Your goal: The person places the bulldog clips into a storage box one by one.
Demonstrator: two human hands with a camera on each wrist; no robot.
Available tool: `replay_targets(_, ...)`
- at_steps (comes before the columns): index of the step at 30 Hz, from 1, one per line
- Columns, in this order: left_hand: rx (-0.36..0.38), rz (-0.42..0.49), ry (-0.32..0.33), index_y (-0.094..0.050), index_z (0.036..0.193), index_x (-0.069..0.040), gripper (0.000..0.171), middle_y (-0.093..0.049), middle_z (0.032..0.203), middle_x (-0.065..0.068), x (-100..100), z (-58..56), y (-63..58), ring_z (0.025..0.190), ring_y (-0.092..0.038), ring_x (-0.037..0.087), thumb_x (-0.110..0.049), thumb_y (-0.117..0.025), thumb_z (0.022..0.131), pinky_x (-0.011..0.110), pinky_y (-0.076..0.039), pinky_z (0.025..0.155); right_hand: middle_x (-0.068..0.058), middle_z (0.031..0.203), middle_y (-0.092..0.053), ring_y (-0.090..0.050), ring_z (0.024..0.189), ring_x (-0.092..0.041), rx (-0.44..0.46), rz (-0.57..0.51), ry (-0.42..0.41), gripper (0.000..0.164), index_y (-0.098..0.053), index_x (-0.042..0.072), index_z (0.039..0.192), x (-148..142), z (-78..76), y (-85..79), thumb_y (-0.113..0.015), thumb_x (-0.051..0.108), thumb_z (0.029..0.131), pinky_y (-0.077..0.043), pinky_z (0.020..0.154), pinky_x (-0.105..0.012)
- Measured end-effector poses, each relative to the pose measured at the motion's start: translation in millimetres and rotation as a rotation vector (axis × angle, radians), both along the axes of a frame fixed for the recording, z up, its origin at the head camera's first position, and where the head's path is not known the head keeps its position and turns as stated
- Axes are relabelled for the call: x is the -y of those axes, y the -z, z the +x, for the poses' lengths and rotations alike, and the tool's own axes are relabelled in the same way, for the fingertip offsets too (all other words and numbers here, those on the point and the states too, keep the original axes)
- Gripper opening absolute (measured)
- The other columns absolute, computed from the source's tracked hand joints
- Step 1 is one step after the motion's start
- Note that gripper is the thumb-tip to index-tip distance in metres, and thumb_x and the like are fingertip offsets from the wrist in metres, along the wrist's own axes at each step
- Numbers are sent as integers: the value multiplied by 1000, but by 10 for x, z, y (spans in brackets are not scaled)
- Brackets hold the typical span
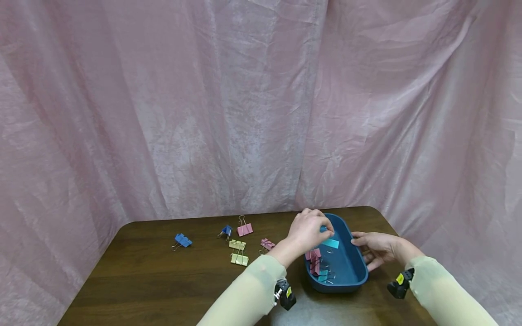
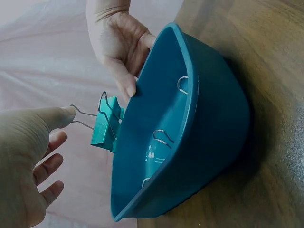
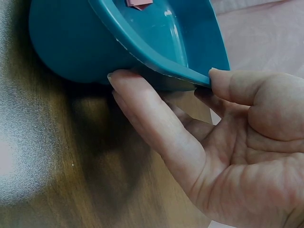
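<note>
My left hand (image 1: 308,230) is over the blue plastic tray (image 1: 350,262), pinching a teal binder clip (image 2: 105,124) by a wire handle. In the left wrist view the clip hangs at the tray's rim, its lower end partly overlapping the rim. My right hand (image 1: 377,247) grips the tray's right side. Its thumb sits on the rim and its fingers spread against the outer wall, as the right wrist view shows. Pink binder clips (image 1: 315,262) and a teal binder clip (image 1: 323,275) lie inside the tray.
Left of the tray, on the brown wooden table (image 1: 163,285), lie blue clips (image 1: 183,240), yellow clips (image 1: 239,259) and pink clips (image 1: 245,229). A pink curtain (image 1: 253,113) hangs behind the table's far edge.
</note>
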State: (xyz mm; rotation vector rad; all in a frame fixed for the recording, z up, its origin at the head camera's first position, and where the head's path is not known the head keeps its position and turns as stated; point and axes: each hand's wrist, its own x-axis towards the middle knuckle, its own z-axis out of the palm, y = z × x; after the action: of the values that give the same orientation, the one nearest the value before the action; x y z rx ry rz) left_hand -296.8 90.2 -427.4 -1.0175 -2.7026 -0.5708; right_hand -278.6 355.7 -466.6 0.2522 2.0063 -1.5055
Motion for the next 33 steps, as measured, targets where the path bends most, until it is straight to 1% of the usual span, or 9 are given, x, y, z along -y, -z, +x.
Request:
replay_targets(9,-1,-15,-12,-80,97,-39,8,-64,111,-14,-62,0,41,109,-52,10,-43,-73,95,27,-44,92,-28,129,-62,-70,101,-45,-4,6,-17,61,-14,5,161,-4,-9,-6,-44,23,111,-60,74,-54)
replay_targets(16,9,-19,-16,-79,96,-41,6,-63,109,-17,-101,-15,103,109,-52,8,-44,-74,94,26,-43,91,-27,128,-63,-70,101,-46,7,-18,-14,62,-14,6,161,-8,-22,-1,-45,23,110,-59,75,-55)
replay_targets(19,12,-26,-22,-79,95,-42,5,-63,109,-18,-116,-16,124,110,-51,8,-44,-74,94,26,-43,91,-26,127,-64,-70,101,-45,-1,-6,-9,62,-15,5,161,-1,-13,3,-45,22,110,-59,75,-55)
replay_targets(20,14,-27,-23,-79,96,-42,6,-63,109,-18,-122,-15,127,110,-51,8,-44,-73,94,26,-43,91,-25,126,-64,-71,100,-45,-1,-2,5,61,-17,6,161,5,-9,2,-46,22,110,-59,74,-55)
replay_targets(24,21,-32,-21,-78,97,-42,7,-63,110,-18,-144,-10,133,110,-51,7,-44,-72,95,26,-43,93,-24,126,-65,-71,99,-45,-6,14,17,59,-20,6,161,16,3,4,-46,22,110,-59,73,-55)
replay_targets(28,25,-33,-16,-79,97,-42,7,-63,110,-19,-163,-2,135,110,-52,7,-44,-72,95,25,-43,92,-25,127,-64,-71,100,-45,-7,15,2,61,-17,5,161,12,9,2,-46,22,110,-59,74,-55)
replay_targets(33,44,-34,-9,-78,95,-42,7,-63,109,-19,-172,9,148,108,-52,7,-44,-72,96,25,-43,91,-23,125,-65,-71,100,-45,-3,12,10,60,-19,7,161,9,3,12,-45,22,110,-59,74,-55)
